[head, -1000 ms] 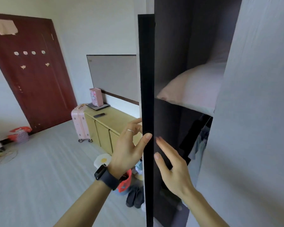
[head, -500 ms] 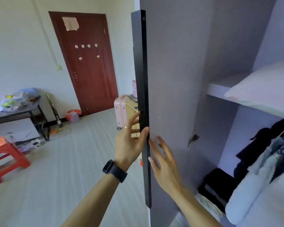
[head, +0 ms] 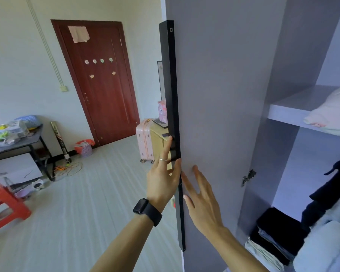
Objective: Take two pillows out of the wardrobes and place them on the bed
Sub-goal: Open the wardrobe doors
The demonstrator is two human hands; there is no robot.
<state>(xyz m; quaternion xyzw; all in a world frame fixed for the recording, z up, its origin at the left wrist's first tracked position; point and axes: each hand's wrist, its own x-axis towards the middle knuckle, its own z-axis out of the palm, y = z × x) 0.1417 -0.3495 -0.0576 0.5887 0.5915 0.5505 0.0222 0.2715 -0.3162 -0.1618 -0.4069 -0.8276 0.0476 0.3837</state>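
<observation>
Your left hand (head: pixel 162 185) pinches the black handle (head: pixel 170 85) of the wardrobe door (head: pixel 220 95); your right hand (head: pixel 201 201) presses the door, fingers straight. One pillow (head: pixel 330 114) lies on the wardrobe shelf (head: pixel 289 108), right. Beyond, pale floor (head: pixel 86 213), one red door (head: pixel 102 91).

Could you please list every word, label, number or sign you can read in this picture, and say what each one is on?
No text here can be read.
Red stool: gold marks on its top, too blurred.
Pink box: print too small.
Paper on the red door: no writing visible.
Leaning stick: markings blurred.
</observation>
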